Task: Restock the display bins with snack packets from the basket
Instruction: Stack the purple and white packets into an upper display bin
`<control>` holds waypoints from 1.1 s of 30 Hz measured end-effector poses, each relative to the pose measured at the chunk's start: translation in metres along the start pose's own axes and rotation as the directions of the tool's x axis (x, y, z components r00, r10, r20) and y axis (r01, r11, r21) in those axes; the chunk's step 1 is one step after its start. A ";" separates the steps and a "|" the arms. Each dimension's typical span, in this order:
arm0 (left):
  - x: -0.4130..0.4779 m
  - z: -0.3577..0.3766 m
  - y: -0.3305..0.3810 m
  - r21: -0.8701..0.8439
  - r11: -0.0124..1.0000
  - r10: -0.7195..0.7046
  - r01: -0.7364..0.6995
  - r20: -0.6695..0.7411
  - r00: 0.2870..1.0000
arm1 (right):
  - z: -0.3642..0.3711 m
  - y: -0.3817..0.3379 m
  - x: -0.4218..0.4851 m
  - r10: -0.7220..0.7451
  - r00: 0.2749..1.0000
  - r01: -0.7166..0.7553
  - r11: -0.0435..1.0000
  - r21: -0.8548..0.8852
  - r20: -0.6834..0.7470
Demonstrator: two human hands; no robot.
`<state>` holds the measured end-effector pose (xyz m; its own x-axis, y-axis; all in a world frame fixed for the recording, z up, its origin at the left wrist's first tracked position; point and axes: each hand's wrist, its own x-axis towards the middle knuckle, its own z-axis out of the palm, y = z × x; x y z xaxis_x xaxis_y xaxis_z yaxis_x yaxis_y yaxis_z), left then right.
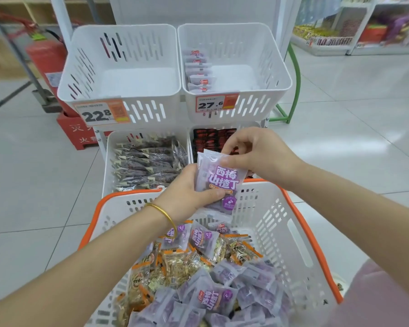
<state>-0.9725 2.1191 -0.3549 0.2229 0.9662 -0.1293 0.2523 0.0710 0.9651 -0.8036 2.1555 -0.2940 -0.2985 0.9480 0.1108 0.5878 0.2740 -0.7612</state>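
A small stack of purple snack packets [219,179] is held upright above the far rim of the white basket with the orange rim [312,241]. My left hand [189,192] grips the stack from the left and below, thumb across its front. My right hand [257,154] pinches the stack's top right corner. The basket holds several more purple packets [213,298] and orange-gold packets [175,263]. The upper right white bin [276,74] has a row of the same purple packets [200,72] along its left side. The upper left bin [80,74] holds nothing.
Price tags reading 22.8 [100,113] and 27.6 [216,103] hang on the upper bins. The lower left bin holds dark purple packets [149,161]; the lower right holds red-black packets [210,140]. A red fire extinguisher [49,64] stands at left, a green frame [295,83] and shelves at right.
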 end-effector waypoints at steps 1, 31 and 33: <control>0.001 0.000 0.000 -0.003 1.000 0.023 -0.023 -0.006 1.000 | -0.001 -0.001 0.001 -0.020 0.999 0.017 0.996 -0.082 -0.031; 0.167 -0.063 0.049 0.964 0.265 0.407 0.036 -0.145 0.902 | -0.077 0.053 0.226 0.264 0.924 -0.126 0.894 -0.430 0.277; 0.168 -0.064 0.050 0.960 0.280 0.407 0.031 -0.148 0.902 | -0.083 0.046 0.223 0.390 0.845 -0.281 0.906 -0.318 0.366</control>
<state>-0.9829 2.3007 -0.3139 0.1645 0.9366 0.3093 0.9811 -0.1879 0.0471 -0.7805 2.3931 -0.2511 -0.2977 0.8486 -0.4373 0.8550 0.0332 -0.5176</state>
